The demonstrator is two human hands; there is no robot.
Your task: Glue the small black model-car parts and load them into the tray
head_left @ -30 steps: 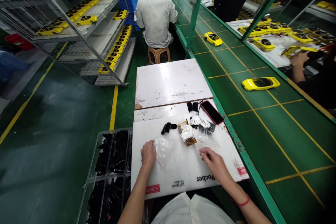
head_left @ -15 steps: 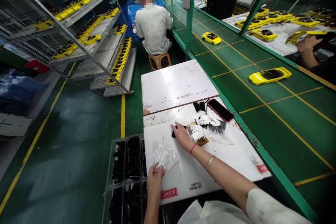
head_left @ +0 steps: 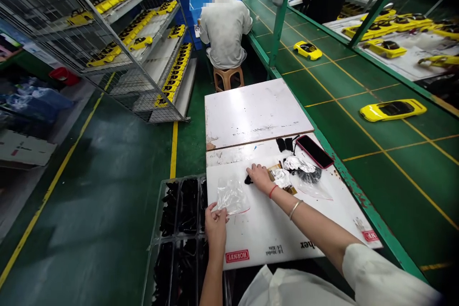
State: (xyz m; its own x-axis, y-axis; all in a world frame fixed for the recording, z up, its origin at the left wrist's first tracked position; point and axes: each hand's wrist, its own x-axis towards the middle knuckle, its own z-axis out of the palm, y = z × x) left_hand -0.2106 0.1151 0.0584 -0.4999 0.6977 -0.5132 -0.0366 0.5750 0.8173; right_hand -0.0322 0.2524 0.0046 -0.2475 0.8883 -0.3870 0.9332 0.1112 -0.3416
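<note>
My left hand (head_left: pixel 216 222) pinches the lower left edge of a clear plastic bag (head_left: pixel 233 195) lying on the white worktop. Farther right, my right hand (head_left: pixel 261 177) has its fingers curled down over a small black piece (head_left: pixel 248 180), most of it hidden beneath them. Just beyond that hand, crumpled white wrapping (head_left: pixel 282 178) rests on a brownish block (head_left: pixel 291 190). Beside these is another clear bag (head_left: pixel 315 189) with dark contents and more white wrapping (head_left: pixel 299 164) at its top.
A pink-edged phone (head_left: pixel 314 151) and black pieces (head_left: pixel 285 144) lie at the worktop's far right. A divided tray (head_left: pixel 178 238) of black parts stands at left. Yellow toy cars (head_left: pixel 393 109) sit on the green conveyor (head_left: pixel 344 134). A person (head_left: pixel 225 31) sits ahead beside a rack (head_left: pixel 143 57).
My right fingers have gone from lying outstretched over the black piece to curling around it. My left hand still pinches the bag, which looks spread flatter. The whole view has shifted.
</note>
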